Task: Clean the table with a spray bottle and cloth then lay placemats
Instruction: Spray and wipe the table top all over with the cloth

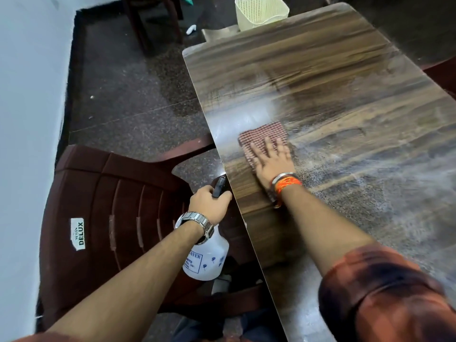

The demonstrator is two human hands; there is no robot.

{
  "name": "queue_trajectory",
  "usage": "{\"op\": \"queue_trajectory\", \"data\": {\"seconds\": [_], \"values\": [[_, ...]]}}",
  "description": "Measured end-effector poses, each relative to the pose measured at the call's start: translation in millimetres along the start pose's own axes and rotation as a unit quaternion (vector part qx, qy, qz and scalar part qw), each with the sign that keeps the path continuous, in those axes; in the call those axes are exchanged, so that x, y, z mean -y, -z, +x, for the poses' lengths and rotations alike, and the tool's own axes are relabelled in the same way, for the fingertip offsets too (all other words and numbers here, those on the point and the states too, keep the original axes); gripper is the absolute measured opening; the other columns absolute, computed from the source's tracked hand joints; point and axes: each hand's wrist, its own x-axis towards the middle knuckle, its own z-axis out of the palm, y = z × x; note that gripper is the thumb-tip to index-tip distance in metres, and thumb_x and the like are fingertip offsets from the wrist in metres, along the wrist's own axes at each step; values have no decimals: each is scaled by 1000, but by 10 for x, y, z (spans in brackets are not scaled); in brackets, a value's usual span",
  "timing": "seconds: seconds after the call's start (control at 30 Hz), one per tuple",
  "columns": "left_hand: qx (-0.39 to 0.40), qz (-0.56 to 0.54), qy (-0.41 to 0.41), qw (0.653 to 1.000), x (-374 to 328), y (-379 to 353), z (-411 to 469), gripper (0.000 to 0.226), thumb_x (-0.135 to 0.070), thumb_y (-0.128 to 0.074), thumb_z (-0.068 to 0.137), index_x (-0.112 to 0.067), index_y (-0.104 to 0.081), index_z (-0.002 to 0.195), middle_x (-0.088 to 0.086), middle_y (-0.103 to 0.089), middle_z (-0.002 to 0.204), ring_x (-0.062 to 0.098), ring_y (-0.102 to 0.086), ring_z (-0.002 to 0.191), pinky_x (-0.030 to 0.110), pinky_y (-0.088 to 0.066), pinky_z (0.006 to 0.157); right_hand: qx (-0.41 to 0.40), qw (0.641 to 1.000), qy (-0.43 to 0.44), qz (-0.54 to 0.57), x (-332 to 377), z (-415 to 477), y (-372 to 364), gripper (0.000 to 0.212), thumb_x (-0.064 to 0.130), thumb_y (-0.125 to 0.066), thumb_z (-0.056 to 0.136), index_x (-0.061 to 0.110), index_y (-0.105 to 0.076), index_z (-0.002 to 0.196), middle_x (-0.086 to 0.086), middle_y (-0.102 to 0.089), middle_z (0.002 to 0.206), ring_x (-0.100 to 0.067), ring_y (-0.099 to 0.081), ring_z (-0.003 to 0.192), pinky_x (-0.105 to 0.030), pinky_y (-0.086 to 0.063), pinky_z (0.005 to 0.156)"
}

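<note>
My right hand (272,160) lies flat, fingers spread, on a reddish-brown checked cloth (261,133) pressed to the wood-grain table (345,99) near its left edge. The table surface around the cloth looks wet and streaked. My left hand (209,203) grips the black trigger head of a white spray bottle (209,257), held off the table's left edge above the chair, the bottle hanging down below my wrist.
A brown plastic chair (103,206) stands left of the table, close to the white wall (27,119). A cream plastic basket (260,12) sits at the table's far end, with something tan (217,33) beside it. Another chair's edge (441,72) shows at far right.
</note>
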Motion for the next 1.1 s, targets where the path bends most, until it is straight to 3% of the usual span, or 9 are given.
{"op": "queue_trajectory", "data": {"seconds": [0.13, 0.27, 0.53, 0.6, 0.67, 0.77, 0.83, 0.97, 1.1], "values": [[4, -1, -7, 1000, 1, 28, 27, 24, -39, -66, 75, -17, -57, 70, 3, -66, 68, 30, -71, 72, 35, -54, 67, -16, 982, -185, 27, -849, -96, 137, 54, 44, -24, 98, 39, -10, 150, -4, -2, 160, -36, 1, 145, -48, 0, 117], [13, -3, -16, 1000, 8, 24, 6, 26, -39, -66, 75, -16, -56, 70, 4, -65, 67, 31, -71, 72, 38, -55, 69, -22, 958, -281, 50, -838, -190, 134, 55, 43, -23, 97, 37, -11, 150, -4, -3, 160, -38, 2, 144, -49, 3, 117], [72, 36, -78, 994, -117, -107, -158, 30, -43, -63, 75, -13, -63, 80, 6, -71, 75, 28, -70, 70, 39, -57, 71, 15, 998, 54, -7, 84, -1080, -157, 54, 46, -27, 93, 41, -24, 146, 0, -17, 158, -32, -11, 145, -46, -6, 116], [90, 52, -97, 990, -135, -120, -203, 27, -42, -63, 75, -15, -61, 76, 5, -69, 72, 28, -70, 71, 38, -56, 70, -8, 1000, -18, 13, -218, -1334, -185, 55, 47, -24, 91, 37, -34, 144, -3, -29, 154, -33, -22, 142, -49, -16, 115], [102, 61, -113, 986, -136, -127, -254, 25, -41, -64, 76, -17, -57, 72, 3, -65, 68, 29, -70, 70, 33, -51, 64, -41, 983, -178, 17, -689, -1603, -185, 61, 50, -17, 89, 33, -35, 145, -7, -29, 154, -36, -23, 141, -51, -19, 114], [120, 67, -135, 981, -92, -126, -342, 25, -41, -64, 76, -19, -56, 72, 0, -63, 65, 27, -70, 69, 28, -41, 55, -33, 907, -414, 69, -1084, -2057, -168, 57, 46, -19, 95, 34, -16, 150, -5, -8, 160, -36, -5, 145, -49, -5, 117], [136, 74, -143, 978, -36, -124, -401, 25, -41, -64, 76, -17, -58, 73, -1, -62, 63, 27, -70, 69, 29, -41, 54, -32, 884, -457, 93, -919, -2181, -199, 55, 44, -20, 97, 36, -11, 151, -3, -4, 160, -36, 0, 145, -50, 0, 117], [172, 98, -168, 966, 47, -138, -542, 36, -44, -63, 71, -9, -63, 81, 2, -63, 66, 30, -71, 70, 38, -55, 68, -40, 950, -308, 41, 12, -2176, -372, 61, 46, -18, 87, 37, -30, 146, -5, -24, 156, -41, -16, 142, -53, -11, 114], [184, 124, -203, 954, 64, -185, -625, 31, -43, -62, 79, -13, -59, 73, 5, -68, 72, 29, -70, 72, 34, -52, 65, -28, 987, -155, 39, 592, -2416, -490, 53, 47, -27, 91, 39, -34, 143, -3, -30, 154, -35, -22, 141, -49, -12, 114]]}}
